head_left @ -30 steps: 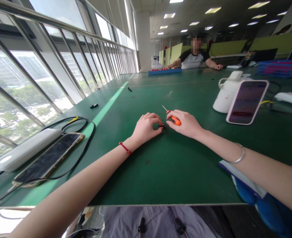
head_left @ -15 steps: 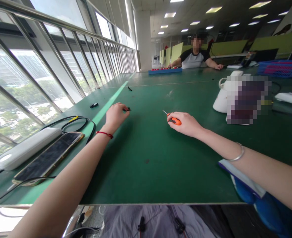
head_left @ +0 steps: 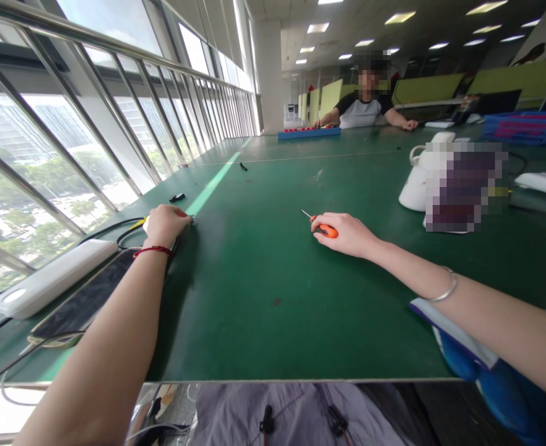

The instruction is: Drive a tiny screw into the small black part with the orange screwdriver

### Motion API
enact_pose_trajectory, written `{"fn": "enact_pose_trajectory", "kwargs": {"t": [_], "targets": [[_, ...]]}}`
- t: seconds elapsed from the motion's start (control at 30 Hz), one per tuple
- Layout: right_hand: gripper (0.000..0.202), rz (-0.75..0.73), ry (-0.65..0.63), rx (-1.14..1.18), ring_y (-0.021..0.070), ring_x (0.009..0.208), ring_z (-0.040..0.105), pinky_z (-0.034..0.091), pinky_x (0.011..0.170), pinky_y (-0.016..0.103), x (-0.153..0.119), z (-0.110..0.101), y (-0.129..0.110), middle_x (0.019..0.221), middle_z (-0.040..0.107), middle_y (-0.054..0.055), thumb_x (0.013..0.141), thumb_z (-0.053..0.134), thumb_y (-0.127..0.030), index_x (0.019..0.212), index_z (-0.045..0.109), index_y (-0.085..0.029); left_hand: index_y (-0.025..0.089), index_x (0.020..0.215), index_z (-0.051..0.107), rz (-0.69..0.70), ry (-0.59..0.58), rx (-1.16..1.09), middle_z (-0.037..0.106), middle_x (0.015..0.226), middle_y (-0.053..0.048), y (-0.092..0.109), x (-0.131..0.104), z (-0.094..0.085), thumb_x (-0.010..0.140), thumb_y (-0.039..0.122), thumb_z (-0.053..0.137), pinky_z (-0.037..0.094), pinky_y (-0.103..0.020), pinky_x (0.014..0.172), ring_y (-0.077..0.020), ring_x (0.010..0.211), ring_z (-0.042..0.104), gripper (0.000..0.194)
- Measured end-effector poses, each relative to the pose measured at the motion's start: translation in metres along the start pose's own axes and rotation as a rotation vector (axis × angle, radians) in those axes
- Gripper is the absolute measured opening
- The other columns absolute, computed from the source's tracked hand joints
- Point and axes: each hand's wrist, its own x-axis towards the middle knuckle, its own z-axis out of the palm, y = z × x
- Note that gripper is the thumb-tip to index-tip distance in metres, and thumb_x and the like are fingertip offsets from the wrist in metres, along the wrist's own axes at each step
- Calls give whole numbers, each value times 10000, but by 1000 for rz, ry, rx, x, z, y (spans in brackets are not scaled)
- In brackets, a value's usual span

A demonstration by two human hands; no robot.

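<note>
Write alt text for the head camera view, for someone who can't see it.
At a green table, a right hand holds an orange-handled screwdriver, while the left hand pinches a tiny dark item near a phone and black cable. Another person sits across the table.

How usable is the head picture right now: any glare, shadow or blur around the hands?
Head view: bright glare in the windows; soft shadow on the table beside the left forearm; small piece at the left hand too indistinct to identify; orange screwdriver readable; blocky pixels hide part of the white jug.
</note>
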Motion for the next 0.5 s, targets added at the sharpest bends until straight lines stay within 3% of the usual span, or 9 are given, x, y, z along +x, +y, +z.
{"fn": "enact_pose_trajectory", "kwargs": {"t": [0.17,0.5], "targets": [[202,-5,-9,-11,160,870,604,394,691,259,0,0,-1,1061,673,7,816,528,-318,954,652,-237,180,997,724,-62,69,-23,713,940,-31,-8,2,-2,761,373,625,364,-257,645,-195,848,563,321],[214,-18,-31,-32,157,858,592,385,682,251,0,0,0,1050,664,9,820,528,-319,974,653,-239,177,900,729,-47,58,-113,687,777,11,-11,3,2,758,395,671,378,-263,654,-183,804,549,267]]}}
